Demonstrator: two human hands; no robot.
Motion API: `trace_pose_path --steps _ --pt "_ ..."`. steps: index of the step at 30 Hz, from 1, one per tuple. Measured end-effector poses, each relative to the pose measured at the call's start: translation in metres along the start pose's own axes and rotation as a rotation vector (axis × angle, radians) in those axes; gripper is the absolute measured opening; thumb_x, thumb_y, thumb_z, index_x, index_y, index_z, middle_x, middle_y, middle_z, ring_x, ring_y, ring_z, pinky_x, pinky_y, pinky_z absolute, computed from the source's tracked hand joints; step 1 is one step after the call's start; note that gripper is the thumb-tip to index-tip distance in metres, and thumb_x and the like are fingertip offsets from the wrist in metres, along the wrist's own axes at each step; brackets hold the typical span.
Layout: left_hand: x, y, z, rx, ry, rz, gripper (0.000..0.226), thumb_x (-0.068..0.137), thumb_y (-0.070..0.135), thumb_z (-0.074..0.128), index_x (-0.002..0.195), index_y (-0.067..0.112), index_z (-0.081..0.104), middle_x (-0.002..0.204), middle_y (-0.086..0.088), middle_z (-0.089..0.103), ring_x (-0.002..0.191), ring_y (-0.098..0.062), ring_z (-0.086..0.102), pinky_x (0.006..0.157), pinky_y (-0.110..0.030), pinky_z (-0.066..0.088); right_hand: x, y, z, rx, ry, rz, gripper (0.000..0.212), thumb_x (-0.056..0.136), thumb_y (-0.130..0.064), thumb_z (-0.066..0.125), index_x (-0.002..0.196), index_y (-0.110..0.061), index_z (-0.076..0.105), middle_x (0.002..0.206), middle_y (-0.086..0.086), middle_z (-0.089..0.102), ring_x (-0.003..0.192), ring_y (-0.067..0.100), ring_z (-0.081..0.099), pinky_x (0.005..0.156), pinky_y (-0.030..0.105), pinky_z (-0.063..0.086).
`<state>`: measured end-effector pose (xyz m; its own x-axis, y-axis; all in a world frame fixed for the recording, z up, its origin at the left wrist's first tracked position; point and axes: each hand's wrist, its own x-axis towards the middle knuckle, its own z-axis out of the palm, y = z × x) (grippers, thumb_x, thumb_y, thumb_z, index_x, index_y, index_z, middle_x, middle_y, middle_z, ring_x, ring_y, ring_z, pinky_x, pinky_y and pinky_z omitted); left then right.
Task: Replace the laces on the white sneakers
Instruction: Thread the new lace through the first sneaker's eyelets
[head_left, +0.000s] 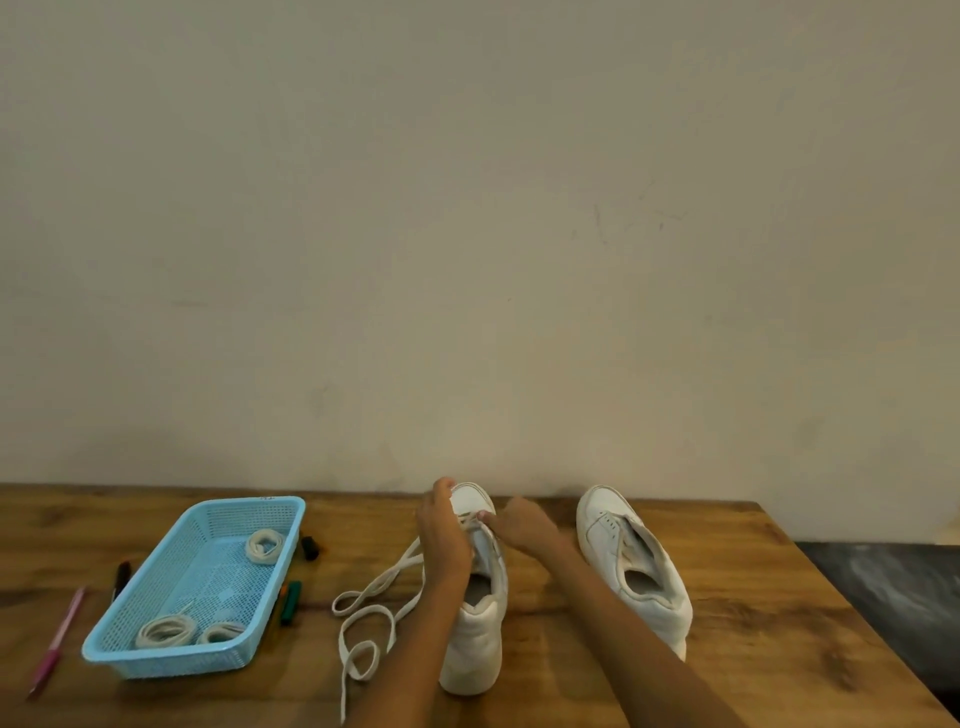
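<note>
Head view, from above the near table (727, 597) edge; faces the wall (467, 234).

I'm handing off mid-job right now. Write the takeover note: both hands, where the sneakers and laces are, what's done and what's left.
Left hand: on the near sneaker at its front eyelets, fingers curled; exact grip unclear.
Right hand: pinches the lace at the same eyelets.
Loose lace: trails from that sneaker's eyelets onto the table, to the left of the shoe.
Second sneaker: to the right, no lace visible in it.
Blue basket: far left, holds three coiled laces.
Done: only the front eyelets of the near sneaker appear laced.
Left: finish threading it, then lace the second sneaker.
</note>
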<state>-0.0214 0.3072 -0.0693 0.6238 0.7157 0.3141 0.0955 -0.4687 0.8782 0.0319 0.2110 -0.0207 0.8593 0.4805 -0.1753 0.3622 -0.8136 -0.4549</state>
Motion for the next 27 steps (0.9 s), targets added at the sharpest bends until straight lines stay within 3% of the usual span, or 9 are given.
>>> trace_pose_path --steps 2,4,7,9,12,15,18,23,27 --pt "-0.001 -0.002 0.002 0.016 0.02 0.0 0.03 0.095 0.002 0.045 0.122 0.012 0.053 0.116 -0.01 0.056 0.108 -0.022 0.051 0.071 -0.01 0.036 0.0 0.001 -0.008 0.042 -0.071 0.002 0.037 0.094 -0.039 0.053 0.083 -0.005 0.06 0.079 0.01 0.061 0.068 0.02 0.058 0.055 0.02 0.039" --pt "-0.001 -0.002 0.002 0.047 0.024 -0.002 0.029 0.096 0.004 0.043 0.122 0.011 0.054 0.117 -0.012 0.056 0.109 -0.024 0.05 0.078 -0.017 0.037 -0.005 0.002 -0.029 0.421 0.088 0.093 0.035 0.095 -0.029 0.054 0.068 -0.007 0.052 0.062 0.004 0.049 0.052 0.016 0.044 0.044 0.021 0.033" --pt "0.0 -0.004 0.002 0.092 0.04 0.02 0.033 0.093 -0.001 0.044 0.122 0.008 0.055 0.118 -0.015 0.058 0.11 -0.028 0.051 0.084 -0.027 0.041 -0.004 0.021 -0.073 1.165 0.954 0.322 0.036 0.099 -0.026 0.043 0.083 0.002 0.059 0.074 0.009 0.053 0.071 0.023 0.05 0.062 0.033 0.04" --pt "-0.001 -0.003 0.003 0.105 0.025 0.023 0.031 0.093 0.0 0.045 0.122 0.007 0.055 0.118 -0.015 0.058 0.11 -0.028 0.051 0.084 -0.026 0.041 -0.008 0.029 -0.095 1.319 1.255 0.334 0.033 0.1 -0.025 0.039 0.102 0.002 0.058 0.087 0.007 0.056 0.081 0.023 0.052 0.073 0.036 0.043" --pt "-0.002 -0.002 0.002 0.113 0.013 0.041 0.031 0.093 0.002 0.047 0.123 0.006 0.054 0.118 -0.014 0.058 0.11 -0.027 0.052 0.085 -0.029 0.045 -0.008 0.027 -0.093 1.064 1.103 0.221 0.028 0.098 -0.021 0.042 0.121 -0.005 0.046 0.08 0.006 0.056 0.078 0.025 0.054 0.068 0.034 0.042" --pt "-0.002 -0.002 0.0 0.105 0.008 0.038 0.031 0.093 0.003 0.047 0.123 0.007 0.054 0.119 -0.013 0.058 0.109 -0.026 0.052 0.084 -0.027 0.045 -0.002 0.021 -0.049 0.585 0.538 0.012 0.032 0.096 -0.022 0.05 0.124 -0.007 0.049 0.1 0.012 0.063 0.09 0.026 0.059 0.079 0.033 0.044" --pt "-0.002 -0.001 -0.001 0.099 0.003 -0.002 0.028 0.095 0.005 0.044 0.122 0.01 0.053 0.117 -0.012 0.057 0.104 -0.02 0.052 0.078 -0.02 0.042 -0.003 0.012 -0.001 0.328 0.048 -0.104 0.031 0.096 -0.023 0.051 0.122 -0.007 0.053 0.119 0.011 0.06 0.091 0.021 0.059 0.07 0.024 0.044" --pt "0.0 -0.002 0.001 0.118 0.013 -0.007 0.026 0.097 0.006 0.042 0.12 0.01 0.054 0.116 -0.009 0.057 0.097 -0.014 0.051 0.072 -0.014 0.042 -0.005 0.01 0.013 0.132 0.139 -0.077 0.023 0.1 -0.021 0.041 0.104 -0.005 0.056 0.11 0.013 0.063 0.088 0.02 0.053 0.073 0.026 0.039" --pt "0.0 -0.002 0.001 0.138 0.029 -0.003 0.027 0.096 0.002 0.04 0.118 0.007 0.056 0.117 -0.012 0.057 0.1 -0.015 0.049 0.071 -0.009 0.038 -0.012 0.021 -0.025 1.062 0.824 0.351 0.026 0.103 -0.021 0.033 0.112 -0.004 0.049 0.097 0.009 0.055 0.089 0.024 0.051 0.078 0.034 0.039"
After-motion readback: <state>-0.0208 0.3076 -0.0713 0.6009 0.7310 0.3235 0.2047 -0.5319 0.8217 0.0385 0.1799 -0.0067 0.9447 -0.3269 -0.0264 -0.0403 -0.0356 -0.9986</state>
